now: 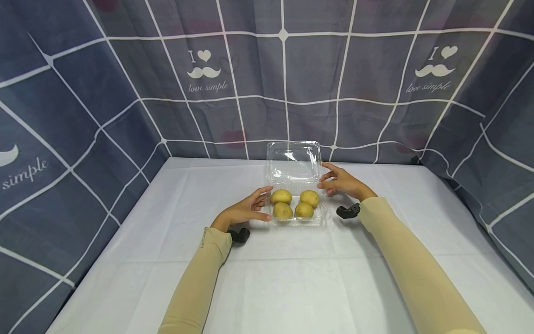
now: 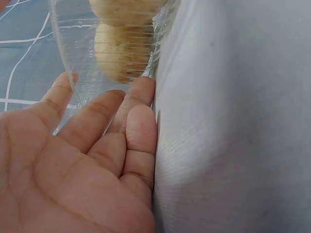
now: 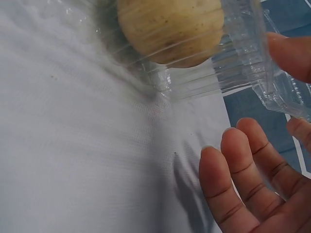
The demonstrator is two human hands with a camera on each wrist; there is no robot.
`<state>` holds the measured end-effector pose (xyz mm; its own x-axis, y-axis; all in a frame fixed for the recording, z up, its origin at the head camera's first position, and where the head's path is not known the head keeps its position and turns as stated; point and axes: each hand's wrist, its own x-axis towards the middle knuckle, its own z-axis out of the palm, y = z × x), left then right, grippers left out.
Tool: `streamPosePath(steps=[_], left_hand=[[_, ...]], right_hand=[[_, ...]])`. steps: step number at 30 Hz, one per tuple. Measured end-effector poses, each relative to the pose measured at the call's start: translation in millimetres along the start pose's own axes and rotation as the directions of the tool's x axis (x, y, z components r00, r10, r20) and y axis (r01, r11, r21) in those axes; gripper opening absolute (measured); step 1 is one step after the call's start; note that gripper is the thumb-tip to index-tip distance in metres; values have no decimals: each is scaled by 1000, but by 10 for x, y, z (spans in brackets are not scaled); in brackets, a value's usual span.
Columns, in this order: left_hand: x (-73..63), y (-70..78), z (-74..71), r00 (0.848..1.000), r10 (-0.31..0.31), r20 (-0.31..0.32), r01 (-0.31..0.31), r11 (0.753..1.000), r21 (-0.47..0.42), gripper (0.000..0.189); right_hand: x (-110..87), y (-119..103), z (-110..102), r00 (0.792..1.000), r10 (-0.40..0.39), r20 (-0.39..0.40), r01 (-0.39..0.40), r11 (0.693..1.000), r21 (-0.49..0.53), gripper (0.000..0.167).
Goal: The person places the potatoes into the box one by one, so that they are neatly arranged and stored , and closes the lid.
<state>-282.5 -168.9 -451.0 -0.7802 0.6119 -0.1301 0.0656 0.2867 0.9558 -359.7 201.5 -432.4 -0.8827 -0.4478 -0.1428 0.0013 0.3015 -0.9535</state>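
A clear plastic clamshell container (image 1: 310, 222) stands on the white cloth with its lid (image 1: 294, 161) raised at the back. Several yellow potatoes (image 1: 304, 209) lie in its base, and ribbed walls show around a potato (image 3: 170, 29) in the right wrist view. My left hand (image 1: 247, 208) is at the container's left side, thumb by the front corner. In the left wrist view its loosely extended fingers (image 2: 141, 128) reach the ribbed wall. On the right, my other hand (image 1: 344, 182) has its thumb right at the rim and its index finger by the lid, the remaining fingers spread below.
A white cloth (image 1: 288, 287) covers the table. Dark checked curtains (image 1: 258, 74) rise behind it and along both sides. Black wrist devices (image 1: 348, 211) sit under both wrists, below beige sleeves.
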Motion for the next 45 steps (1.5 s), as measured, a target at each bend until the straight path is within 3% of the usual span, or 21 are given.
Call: streamPosePath(steps=[12, 29, 45], left_hand=[[-4, 1, 1, 1000, -8, 0, 8, 1000, 0, 100], [7, 1, -4, 1000, -8, 3, 8, 1000, -4, 100], [3, 5, -13, 1000, 6, 1, -6, 1000, -6, 99]], right_hand=[[-59, -8, -37, 997, -76, 26, 77, 996, -40, 96], [-199, -17, 5, 980, -198, 4, 198, 977, -83, 96], [-348, 2, 61, 975, -224, 0, 222, 967, -125, 96]])
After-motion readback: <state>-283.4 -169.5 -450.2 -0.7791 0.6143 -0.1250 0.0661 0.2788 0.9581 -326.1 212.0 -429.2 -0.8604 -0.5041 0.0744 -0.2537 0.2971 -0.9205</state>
